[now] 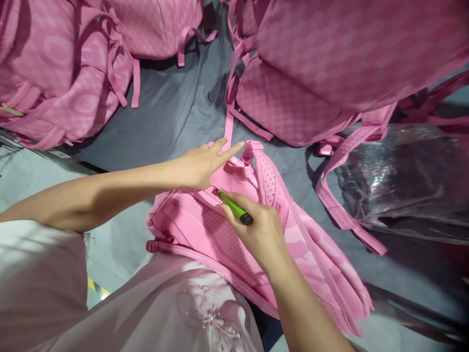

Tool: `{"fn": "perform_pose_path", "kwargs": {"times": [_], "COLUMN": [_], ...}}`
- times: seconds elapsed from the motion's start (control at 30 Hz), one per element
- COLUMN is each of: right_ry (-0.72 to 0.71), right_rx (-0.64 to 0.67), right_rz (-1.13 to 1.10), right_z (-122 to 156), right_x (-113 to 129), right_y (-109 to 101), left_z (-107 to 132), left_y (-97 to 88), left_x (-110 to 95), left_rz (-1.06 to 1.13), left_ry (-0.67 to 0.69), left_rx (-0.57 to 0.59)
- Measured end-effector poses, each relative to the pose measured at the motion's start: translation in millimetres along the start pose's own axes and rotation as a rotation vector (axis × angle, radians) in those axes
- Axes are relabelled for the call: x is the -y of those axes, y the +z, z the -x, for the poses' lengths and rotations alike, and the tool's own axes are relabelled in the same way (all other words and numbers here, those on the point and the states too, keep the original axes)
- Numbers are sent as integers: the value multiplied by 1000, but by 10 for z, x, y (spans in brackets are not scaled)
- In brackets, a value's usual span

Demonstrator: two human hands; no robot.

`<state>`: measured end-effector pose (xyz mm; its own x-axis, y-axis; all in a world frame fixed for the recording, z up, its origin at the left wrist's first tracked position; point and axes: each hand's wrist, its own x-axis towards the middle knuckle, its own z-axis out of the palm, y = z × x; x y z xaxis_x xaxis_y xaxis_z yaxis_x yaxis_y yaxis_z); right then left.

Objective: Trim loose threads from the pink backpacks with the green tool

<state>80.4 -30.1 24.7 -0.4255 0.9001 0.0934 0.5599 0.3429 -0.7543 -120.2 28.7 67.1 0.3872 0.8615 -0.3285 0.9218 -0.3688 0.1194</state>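
A pink backpack [227, 239] lies in front of me against my body, its dotted padded back panel and straps facing up. My left hand [207, 164] rests flat near its top end, fingers stretched out over the pink fabric by the strap [269, 171]. In my right hand [256, 225] is a green marker pen [236, 208] with a black end, held between thumb and fingers. The pen's far end points at the backpack just below my left hand. Whether its tip touches the fabric I cannot tell.
Several more pink backpacks stand around: some at the upper left [91, 73], a large checked one [330, 63] at the upper right. A clear plastic bag [399, 176] lies to the right. Dark grey cloth [172, 102] covers the table.
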Motion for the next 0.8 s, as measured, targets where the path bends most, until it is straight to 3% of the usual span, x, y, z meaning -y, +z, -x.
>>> {"fn": "perform_pose_path", "kwargs": {"times": [0.17, 0.5, 0.8], "right_ry": [31, 100, 157], "right_rx": [20, -129, -57], "right_rz": [-25, 99, 140], "right_z": [28, 65, 16], "right_x": [30, 104, 259], "right_y": [35, 167, 123], "left_z": [6, -11, 4], "left_y": [7, -4, 25], "left_x": [18, 15, 24], "left_rz": [28, 80, 90], "left_ry": [4, 10, 23], "left_rx": [-11, 28, 5]}}
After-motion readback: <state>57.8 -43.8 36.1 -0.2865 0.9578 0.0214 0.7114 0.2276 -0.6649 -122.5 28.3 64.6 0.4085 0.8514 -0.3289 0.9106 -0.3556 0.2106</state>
